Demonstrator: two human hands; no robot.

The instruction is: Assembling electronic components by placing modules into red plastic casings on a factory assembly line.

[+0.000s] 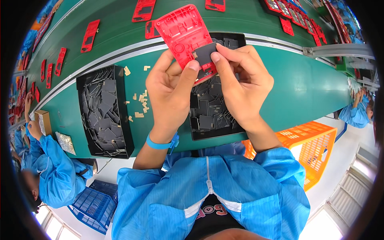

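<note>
Left hand (170, 94) has the red shell (182, 30) gripped at its lower part, thumb on the near side, other fingers curled behind it, ribbed inner face toward the wearer. Right hand (248, 82) pinches a flat dark piece (206, 54) between thumb and forefinger. Reads to me as a fitting step, piece against shell. To do it well: brace the shell from behind with the left fingers so it can't rock, get the gold-coloured contacts (195, 55) lined up first, then lay the rest down flat with light, even pressure. Hold the piece by its edges; left thumb tip is just beside the contacts, so I'd watch for smudging there. If it resists, realign, don't push; my guess is a thin plate like that won't like bending. Position check: piece lies across the lower half of the shell, contact end toward the left thumb, opposite end in the right-hand pinch, so it sits between the two thumbs. Upper half of the shell sticks up clear of both hands. Can't tell if the piece is seated or just resting; the right fingers cover that end. Both hands are above the green surface (304, 94), over the far part of the right black bin (224, 134), with loose dark plates (207, 122) in it. Left black bin (121, 102) holds more, well apart from the hands.
</note>
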